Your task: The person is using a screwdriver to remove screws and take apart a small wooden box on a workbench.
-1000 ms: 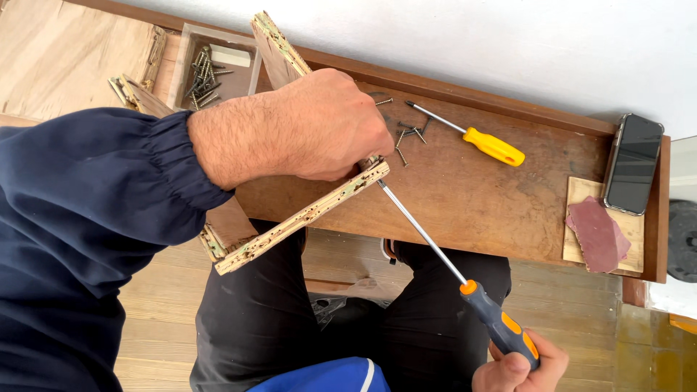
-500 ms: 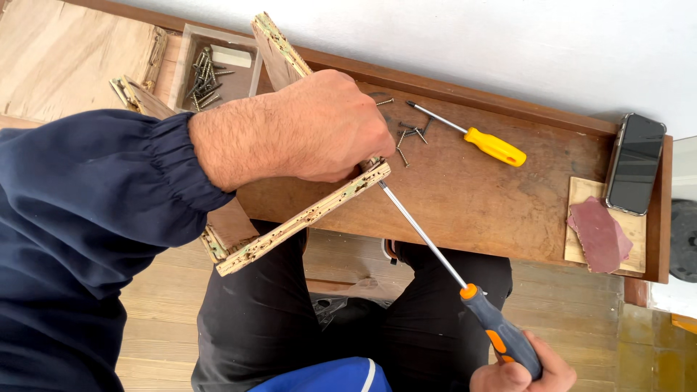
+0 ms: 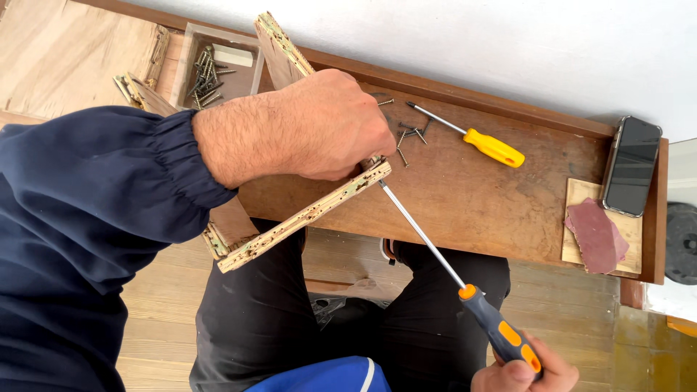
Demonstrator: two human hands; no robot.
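Pressing down with our left hand [image 3: 319,127], we hold a thin wooden frame [image 3: 305,218] on the brown bench [image 3: 494,210]. The fingers are curled tight over the corner of the frame, so this hand is closed around the wood. The frame's pale strip, full of little holes, runs from under our fingers down toward our lap.

Our right hand [image 3: 526,374] is low at the bottom edge of the view, well apart from the left one. It is closed around the grey and orange handle of a long screwdriver [image 3: 465,290]. The thin metal shaft goes up from this hand, and its tip sits at the frame's corner, just below our left fingers.

Compared with one second ago, almost nothing is different. The left hand is in the same spot on the frame. The right hand sits a bit lower and more hidden at the bottom edge, and the tip is at the same corner.

Just beyond our left fingers, a few loose screws [image 3: 410,134] lie on the bench. Next to them lies a small yellow screwdriver [image 3: 479,141]. Farther past the right hand's side, a dark phone [image 3: 632,167] rests near a piece of red sandpaper [image 3: 595,236]. Behind our left wrist is a small box of screws [image 3: 218,69].
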